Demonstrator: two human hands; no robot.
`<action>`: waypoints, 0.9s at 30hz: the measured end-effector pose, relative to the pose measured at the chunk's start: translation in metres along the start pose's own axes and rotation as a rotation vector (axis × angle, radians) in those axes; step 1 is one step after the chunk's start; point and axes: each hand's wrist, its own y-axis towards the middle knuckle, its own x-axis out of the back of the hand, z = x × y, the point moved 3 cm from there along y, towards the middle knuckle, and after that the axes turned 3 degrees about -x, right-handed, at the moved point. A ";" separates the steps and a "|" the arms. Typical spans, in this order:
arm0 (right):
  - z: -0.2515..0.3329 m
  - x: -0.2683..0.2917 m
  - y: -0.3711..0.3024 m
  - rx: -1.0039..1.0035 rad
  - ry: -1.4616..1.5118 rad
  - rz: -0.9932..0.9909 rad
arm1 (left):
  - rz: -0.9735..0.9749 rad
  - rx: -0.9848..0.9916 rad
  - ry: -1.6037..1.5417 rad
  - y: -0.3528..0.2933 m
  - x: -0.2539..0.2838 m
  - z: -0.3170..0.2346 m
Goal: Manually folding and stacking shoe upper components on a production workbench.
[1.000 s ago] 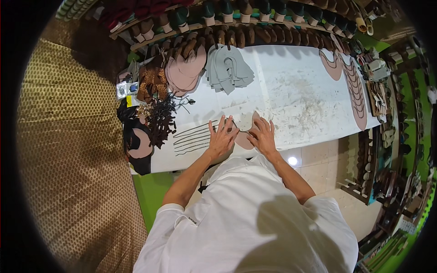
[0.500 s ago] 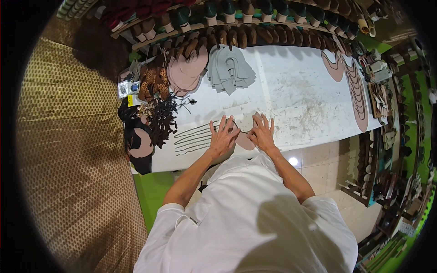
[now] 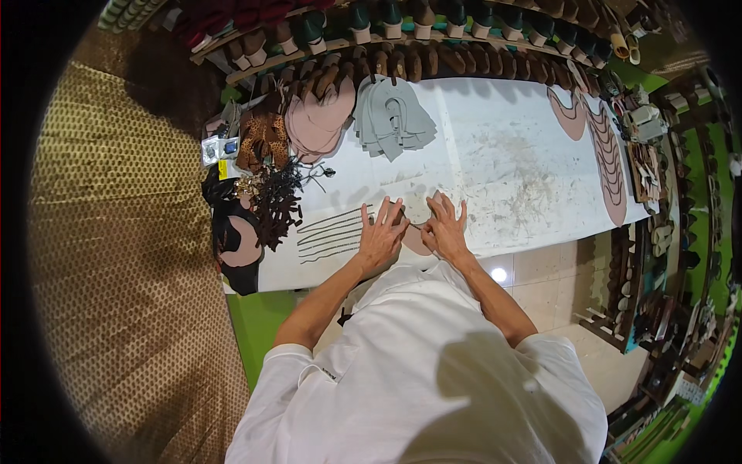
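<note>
At the table's near edge, a pink piece of shoe material (image 3: 417, 244) with a curved lower end lies between and under my hands. A thin dark strip (image 3: 415, 226) crosses it. My left hand (image 3: 379, 241) pinches the strip with thumb and forefinger, its other fingers stretched over the piece. From the other side, my right hand (image 3: 447, 233) pinches the same strip close by, its remaining fingers raised. Both hands cover much of the pink piece. Left of my left hand, several similar dark strips (image 3: 331, 241) lie in rows on the white tabletop (image 3: 495, 193).
Stacked grey cut pieces (image 3: 396, 127) and pink pieces (image 3: 318, 124) lie at the far left, beside leopard-print material (image 3: 263, 139) and a dark tangle of strips (image 3: 278, 201). Overlapping dark-edged pink pieces (image 3: 610, 182) line the right end. Shoe racks (image 3: 433, 35) stand behind the table.
My fingers have shifted only slightly at the strip, the left fingertips drawing a little to the right. The view has moved very slightly; the other pieces stay put.
</note>
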 end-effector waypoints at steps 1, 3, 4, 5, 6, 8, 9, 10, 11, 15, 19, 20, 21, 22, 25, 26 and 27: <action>-0.001 0.000 0.001 -0.001 0.001 -0.001 | -0.002 0.000 0.026 0.000 -0.001 -0.001; -0.003 -0.001 0.004 -0.026 -0.001 -0.010 | -0.024 -0.001 0.016 -0.002 -0.003 -0.003; -0.004 -0.001 0.005 -0.027 0.000 -0.011 | -0.047 0.000 0.004 -0.002 -0.003 -0.003; -0.005 -0.001 0.006 -0.026 -0.003 -0.002 | -0.046 -0.001 0.005 -0.002 -0.004 -0.003; -0.005 -0.002 0.007 -0.025 -0.006 0.009 | -0.037 0.024 -0.043 -0.002 -0.005 -0.004; -0.005 -0.003 0.008 -0.011 -0.013 0.015 | -0.029 0.050 -0.091 -0.003 -0.005 -0.003; -0.006 -0.003 0.008 0.002 -0.022 0.019 | -0.017 0.064 -0.135 -0.004 -0.005 -0.003; -0.006 -0.003 0.008 0.002 -0.022 0.020 | -0.005 0.078 -0.179 -0.004 -0.005 -0.002; -0.007 -0.003 0.008 -0.002 -0.018 0.014 | -0.006 0.078 -0.179 -0.003 -0.005 -0.002; -0.007 -0.003 0.009 -0.001 -0.010 0.012 | -0.024 0.059 -0.206 -0.004 -0.006 -0.004; -0.008 -0.004 0.010 0.002 -0.013 0.028 | 0.003 0.052 -0.193 -0.004 -0.008 -0.005; -0.008 -0.004 0.011 0.004 -0.018 0.030 | 0.003 0.053 -0.193 -0.004 -0.009 -0.005; -0.009 -0.005 0.011 0.005 -0.024 0.032 | 0.007 0.045 -0.174 -0.003 -0.009 -0.006; -0.011 -0.005 0.012 0.004 -0.025 0.033 | 0.010 0.037 -0.154 -0.002 -0.009 -0.006; -0.012 -0.005 0.015 0.037 -0.039 0.015 | -0.018 0.008 -0.117 0.000 -0.009 -0.008; -0.013 -0.006 0.017 0.045 -0.047 0.018 | -0.019 0.010 -0.116 0.001 -0.009 -0.007; -0.013 -0.006 0.017 0.052 -0.056 0.020 | -0.020 0.003 -0.098 0.002 -0.009 -0.008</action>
